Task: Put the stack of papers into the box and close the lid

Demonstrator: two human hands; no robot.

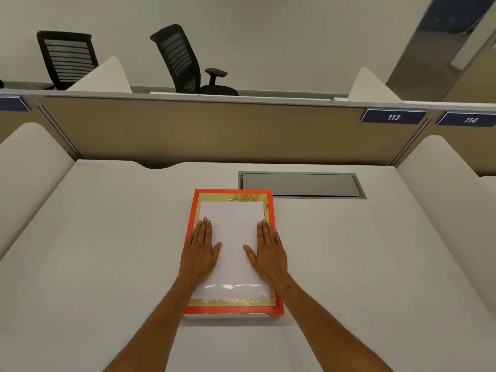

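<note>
An orange-red box (233,310) with a gold lining lies on the white desk in front of me. A stack of white papers (233,237) lies flat inside it, with a glossy glare near its front edge. My left hand (200,253) rests palm down on the left side of the papers, fingers straight and together. My right hand (268,253) lies the same way on the right side. Neither hand grips anything. A white strip (230,316) shows under the box's front edge; I cannot tell what it is. No separate lid is in view.
A grey cable hatch (300,185) is set into the desk (107,251) just behind the box to the right. A tan partition (214,130) closes the back, and white dividers (26,170) (442,183) flank both sides. Two black office chairs (185,60) stand beyond the partition.
</note>
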